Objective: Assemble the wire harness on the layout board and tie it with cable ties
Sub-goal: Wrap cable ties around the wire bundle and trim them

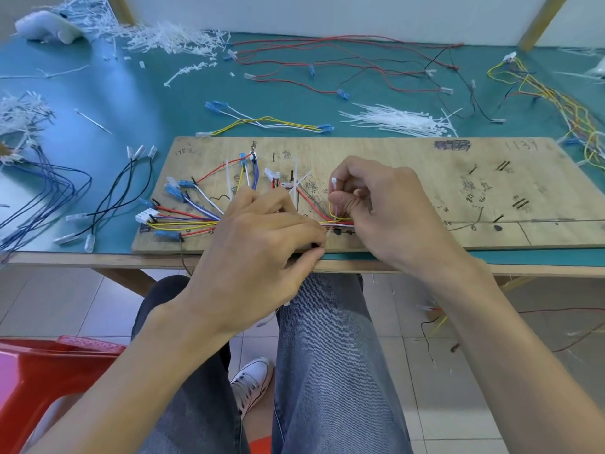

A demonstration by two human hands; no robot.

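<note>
A wooden layout board [409, 178] lies on the teal table at its near edge. A wire harness [190, 221] of red, blue, yellow and white wires with blue and white connectors fans out over the board's left part and gathers into one bundle toward the middle. My left hand [262, 237] lies over that bundle, fingers curled and pinching at it near the board's front edge. My right hand [379, 208] pinches a white cable tie [334, 191] that stands up from the bundle, its head uppermost. Several more ties stick up from the harness behind my left hand.
A heap of loose white cable ties [402, 121] lies behind the board. Spare wire sets lie around: red and black [360, 65] at the back, yellow and white [268, 122], black [127, 191] and blue [42, 191] on the left, multicoloured at right. Cut tie ends [170, 40] pile far left. A red chair [42, 381] stands below left.
</note>
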